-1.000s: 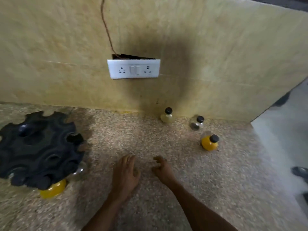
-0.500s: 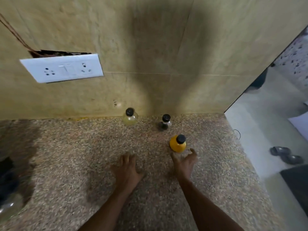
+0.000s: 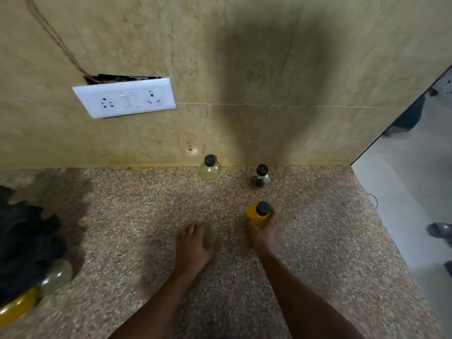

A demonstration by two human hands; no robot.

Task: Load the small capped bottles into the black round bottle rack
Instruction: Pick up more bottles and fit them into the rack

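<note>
Reaching forward over the counter (image 3: 122, 204) with the right hand (image 3: 265, 234), fingers wrapping the lower body of the orange bottle (image 3: 258, 214) from the near side, cap up, toward the right edge. Resting the left hand (image 3: 193, 245) flat beside it, fingers relaxed and holding nothing. Standing against the back edge: a pale bottle (image 3: 210, 168) and a dark bottle (image 3: 260, 177). Sitting at the left edge, the black rack (image 3: 24, 243), blurred, apparently carrying two bottles on its near side.
</note>
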